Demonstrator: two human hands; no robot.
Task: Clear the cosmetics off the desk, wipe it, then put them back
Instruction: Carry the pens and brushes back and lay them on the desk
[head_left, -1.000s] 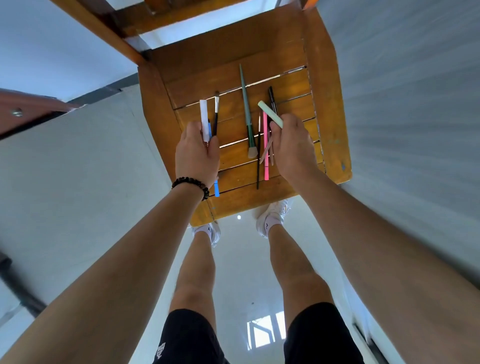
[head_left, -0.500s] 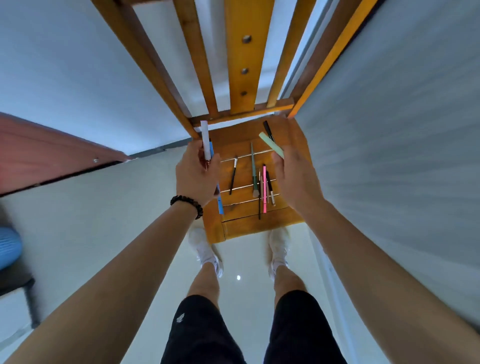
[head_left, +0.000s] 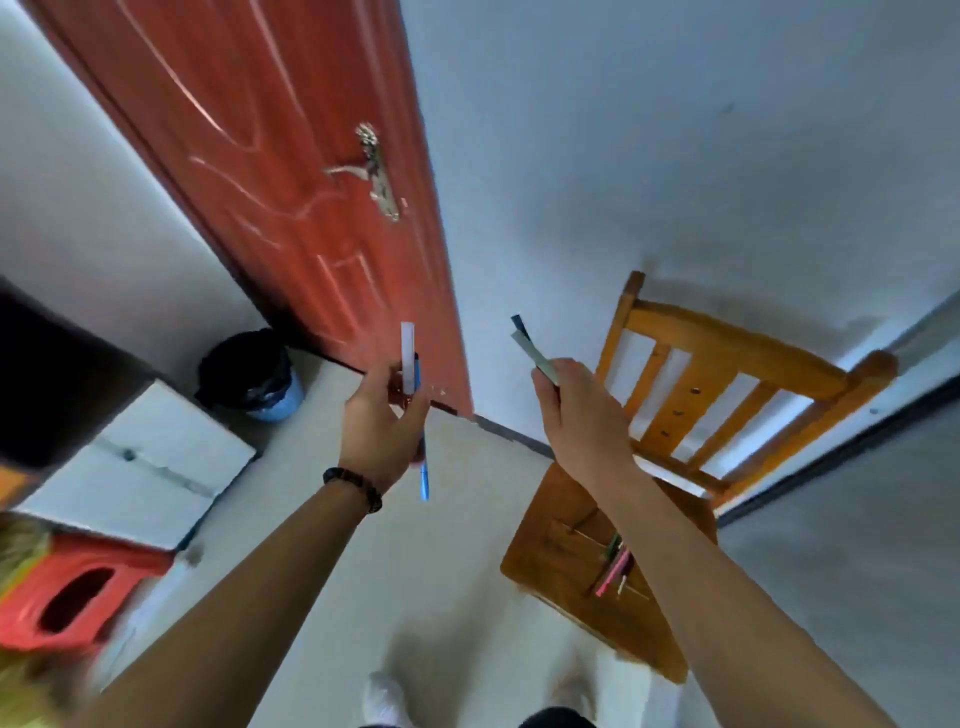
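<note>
Both blurred: white tube (head_left: 409, 358) in left hand (head_left: 382, 431), green stick (head_left: 532, 353) in right hand (head_left: 584, 415)

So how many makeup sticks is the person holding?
4. A white stick and a blue pen in the left grip; a pale green stick and a dark stick in the right grip. More may be hidden.

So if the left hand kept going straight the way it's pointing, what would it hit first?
Probably the red door: the left hand, gripping a white stick and blue pen, aims at it. Depth is unclear.
</note>
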